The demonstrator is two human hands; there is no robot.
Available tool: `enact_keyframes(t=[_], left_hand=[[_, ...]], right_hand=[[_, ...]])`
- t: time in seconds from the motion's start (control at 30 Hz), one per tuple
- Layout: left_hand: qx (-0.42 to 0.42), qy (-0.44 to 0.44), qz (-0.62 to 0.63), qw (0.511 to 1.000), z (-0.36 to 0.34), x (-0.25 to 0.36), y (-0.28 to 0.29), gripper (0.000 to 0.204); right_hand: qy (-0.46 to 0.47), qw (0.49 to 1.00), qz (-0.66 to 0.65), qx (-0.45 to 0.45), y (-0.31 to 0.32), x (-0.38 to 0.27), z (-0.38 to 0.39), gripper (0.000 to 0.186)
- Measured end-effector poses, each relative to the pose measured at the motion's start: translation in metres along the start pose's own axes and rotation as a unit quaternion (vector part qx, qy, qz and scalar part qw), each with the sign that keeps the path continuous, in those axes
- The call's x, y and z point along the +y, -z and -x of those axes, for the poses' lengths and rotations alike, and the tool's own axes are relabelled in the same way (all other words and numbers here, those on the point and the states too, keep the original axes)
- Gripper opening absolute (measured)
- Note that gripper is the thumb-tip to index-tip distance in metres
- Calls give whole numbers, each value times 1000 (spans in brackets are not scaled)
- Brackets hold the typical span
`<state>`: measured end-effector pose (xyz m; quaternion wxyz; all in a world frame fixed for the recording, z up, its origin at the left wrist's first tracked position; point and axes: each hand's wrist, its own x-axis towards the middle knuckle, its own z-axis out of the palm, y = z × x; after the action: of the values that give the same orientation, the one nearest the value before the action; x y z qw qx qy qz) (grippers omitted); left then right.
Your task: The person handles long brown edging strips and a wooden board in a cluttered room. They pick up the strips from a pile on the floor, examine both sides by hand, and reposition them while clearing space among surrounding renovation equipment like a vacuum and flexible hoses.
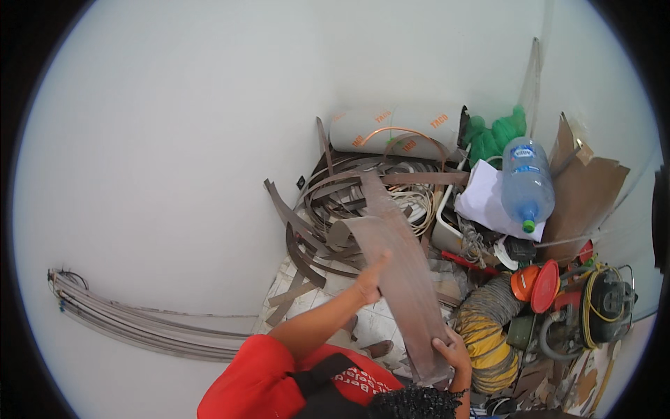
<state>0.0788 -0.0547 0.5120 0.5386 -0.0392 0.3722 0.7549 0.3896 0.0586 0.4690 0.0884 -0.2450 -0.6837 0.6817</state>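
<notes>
A long, pale brown flexible strip (401, 272), with its upper part folded or curled over, hangs diagonally across the middle of the view. My left hand (371, 283) grips it by its left edge, with the thumb on its face. Lower down, my right hand (451, 349) has its fingers closed on the strip's right edge. Behind the strip lies a tangled heap of dark and grey edging strips (324, 188) and pale coils, partly hidden by it. My red sleeve and shirt show along the lower edge.
A printed roll (394, 115), green bag (509, 129), water bottle (527, 181) and cardboard (583, 188) crowd the corner. A ribbed hose (488, 335), red lid (544, 285) and black machine (611, 307) stand right. Long thin rails (139, 325) lie along the left wall; my foot is on tiles.
</notes>
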Motion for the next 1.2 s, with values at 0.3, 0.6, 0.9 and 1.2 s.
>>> enact_keyframes(t=[0.3, 0.6, 0.9, 1.2], left_hand=[[-39, -25, -309, 950, 63, -71, -47, 59], [-124, 114, -209, 963, 53, -60, -20, 87], [-122, 215, 89, 965, 4, 20, 39, 89], [-237, 239, -57, 940, -8, 85, 88, 69]], right_hand=[[58, 986, -97, 122, 8, -70, 0, 97], [56, 979, 3, 194, -57, -105, -22, 53], [14, 984, 48, 169, -85, -139, -40, 68], [-134, 982, 70, 115, -131, -149, -87, 58]])
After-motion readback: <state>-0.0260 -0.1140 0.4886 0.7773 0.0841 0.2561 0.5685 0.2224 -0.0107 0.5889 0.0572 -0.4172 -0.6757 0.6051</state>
